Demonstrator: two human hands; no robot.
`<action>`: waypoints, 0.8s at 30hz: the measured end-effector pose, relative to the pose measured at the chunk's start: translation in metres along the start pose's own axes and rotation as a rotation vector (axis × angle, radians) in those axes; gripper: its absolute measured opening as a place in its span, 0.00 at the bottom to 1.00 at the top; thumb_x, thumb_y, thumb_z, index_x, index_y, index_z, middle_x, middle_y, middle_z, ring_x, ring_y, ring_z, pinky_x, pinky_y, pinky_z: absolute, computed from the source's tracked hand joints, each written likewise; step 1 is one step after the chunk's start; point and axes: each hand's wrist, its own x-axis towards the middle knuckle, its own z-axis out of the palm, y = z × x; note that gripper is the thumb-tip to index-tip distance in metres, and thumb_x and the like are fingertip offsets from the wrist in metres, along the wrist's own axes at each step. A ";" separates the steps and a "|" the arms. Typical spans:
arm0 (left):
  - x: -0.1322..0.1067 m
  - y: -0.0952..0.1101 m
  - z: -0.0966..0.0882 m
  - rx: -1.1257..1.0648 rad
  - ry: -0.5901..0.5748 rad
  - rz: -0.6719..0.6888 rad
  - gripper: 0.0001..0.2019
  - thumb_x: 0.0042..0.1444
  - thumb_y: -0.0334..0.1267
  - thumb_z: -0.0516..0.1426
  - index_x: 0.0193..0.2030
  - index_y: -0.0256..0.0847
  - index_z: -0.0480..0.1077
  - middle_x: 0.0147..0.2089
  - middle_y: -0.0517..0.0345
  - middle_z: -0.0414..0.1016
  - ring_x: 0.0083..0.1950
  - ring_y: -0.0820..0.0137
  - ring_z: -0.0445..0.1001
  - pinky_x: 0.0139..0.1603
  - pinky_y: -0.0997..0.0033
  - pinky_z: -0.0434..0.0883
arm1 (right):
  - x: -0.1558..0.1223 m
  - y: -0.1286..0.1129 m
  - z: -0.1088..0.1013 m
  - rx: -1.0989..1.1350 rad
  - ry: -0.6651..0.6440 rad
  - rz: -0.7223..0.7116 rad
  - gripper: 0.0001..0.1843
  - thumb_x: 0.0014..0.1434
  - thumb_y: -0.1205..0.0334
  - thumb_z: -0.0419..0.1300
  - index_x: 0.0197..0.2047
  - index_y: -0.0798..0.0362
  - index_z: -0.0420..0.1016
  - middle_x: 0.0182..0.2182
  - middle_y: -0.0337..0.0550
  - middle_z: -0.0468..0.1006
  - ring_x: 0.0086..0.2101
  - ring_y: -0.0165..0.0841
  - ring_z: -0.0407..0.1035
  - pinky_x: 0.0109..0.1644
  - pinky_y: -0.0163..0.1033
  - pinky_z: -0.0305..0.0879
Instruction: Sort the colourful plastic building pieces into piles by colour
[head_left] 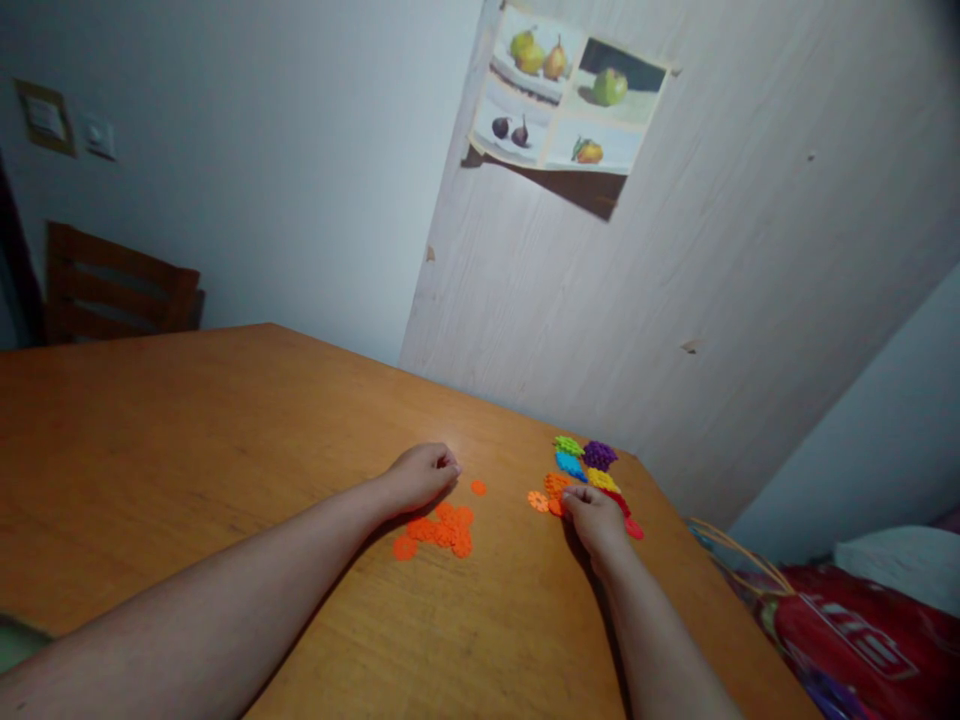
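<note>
My left hand is closed, fingers curled together, just above a loose heap of flat orange snowflake discs. What its fingertips hold, if anything, is hidden. A single orange disc lies to its right. At the table's right side, my right hand pinches at an orange flower-shaped disc at the edge of a stacked orange group. A paler orange disc lies beside it. Around this hand sit green, purple, blue, yellow and red discs.
The wooden table meets a wall at the back, where a fruit poster hangs. A wooden chair stands at the far left. Beyond the table's right edge is a red bag with a yellowish cord.
</note>
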 end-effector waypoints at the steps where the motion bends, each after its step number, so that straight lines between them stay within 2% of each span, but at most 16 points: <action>1: -0.001 0.001 -0.001 0.010 0.002 0.006 0.13 0.55 0.46 0.54 0.30 0.39 0.71 0.26 0.57 0.72 0.29 0.69 0.68 0.29 0.73 0.59 | 0.001 0.000 -0.002 -0.011 0.012 -0.006 0.09 0.46 0.54 0.63 0.27 0.51 0.75 0.19 0.37 0.73 0.22 0.32 0.63 0.26 0.35 0.54; 4: -0.002 0.005 -0.002 0.042 -0.009 0.050 0.12 0.55 0.45 0.54 0.30 0.39 0.72 0.27 0.57 0.73 0.30 0.69 0.69 0.30 0.72 0.60 | -0.001 -0.006 -0.002 -0.096 0.021 -0.094 0.08 0.51 0.55 0.61 0.28 0.51 0.76 0.23 0.39 0.75 0.28 0.35 0.68 0.31 0.36 0.59; 7: -0.004 0.010 -0.001 0.029 -0.085 0.101 0.14 0.57 0.47 0.54 0.33 0.39 0.74 0.29 0.56 0.75 0.31 0.68 0.70 0.32 0.72 0.62 | -0.013 -0.019 0.009 -0.271 -0.038 -0.305 0.11 0.58 0.56 0.57 0.35 0.51 0.79 0.32 0.44 0.79 0.36 0.38 0.72 0.40 0.39 0.65; 9: -0.005 0.013 0.000 0.012 -0.154 0.162 0.17 0.59 0.49 0.53 0.35 0.39 0.75 0.31 0.55 0.76 0.33 0.67 0.71 0.35 0.71 0.64 | -0.026 -0.030 0.020 -0.359 -0.128 -0.437 0.14 0.61 0.58 0.55 0.44 0.52 0.80 0.41 0.48 0.81 0.44 0.40 0.72 0.50 0.42 0.65; 12: -0.008 0.017 0.002 0.016 -0.215 0.281 0.18 0.60 0.51 0.54 0.38 0.40 0.78 0.37 0.51 0.80 0.40 0.63 0.75 0.44 0.69 0.67 | -0.048 -0.045 0.036 -0.436 -0.321 -0.604 0.18 0.65 0.61 0.54 0.55 0.52 0.78 0.53 0.50 0.79 0.55 0.41 0.69 0.61 0.44 0.60; 16: -0.012 0.019 0.000 0.005 -0.284 0.349 0.18 0.60 0.52 0.55 0.47 0.44 0.79 0.48 0.50 0.82 0.50 0.58 0.76 0.54 0.65 0.67 | -0.066 -0.060 0.045 -0.531 -0.517 -0.666 0.21 0.68 0.61 0.53 0.62 0.46 0.72 0.58 0.46 0.76 0.63 0.44 0.60 0.65 0.49 0.54; 19: -0.014 0.017 0.001 -0.018 -0.302 0.281 0.23 0.59 0.53 0.57 0.56 0.42 0.75 0.51 0.48 0.81 0.54 0.57 0.75 0.57 0.63 0.66 | -0.070 -0.065 0.043 -0.581 -0.547 -0.659 0.19 0.70 0.58 0.51 0.60 0.45 0.74 0.56 0.46 0.77 0.62 0.44 0.61 0.64 0.49 0.54; 21: -0.015 0.015 0.003 -0.093 -0.335 0.216 0.29 0.58 0.53 0.58 0.62 0.39 0.71 0.50 0.47 0.81 0.53 0.57 0.76 0.54 0.63 0.68 | -0.070 -0.068 0.042 -0.606 -0.524 -0.655 0.16 0.70 0.56 0.52 0.54 0.47 0.78 0.51 0.47 0.79 0.56 0.42 0.66 0.60 0.46 0.56; 24: -0.016 0.011 0.007 -0.249 -0.392 0.140 0.34 0.55 0.53 0.61 0.66 0.38 0.65 0.47 0.49 0.81 0.49 0.59 0.77 0.49 0.64 0.70 | -0.070 -0.069 0.042 -0.636 -0.457 -0.624 0.14 0.68 0.53 0.56 0.45 0.48 0.81 0.44 0.47 0.79 0.49 0.41 0.68 0.54 0.42 0.59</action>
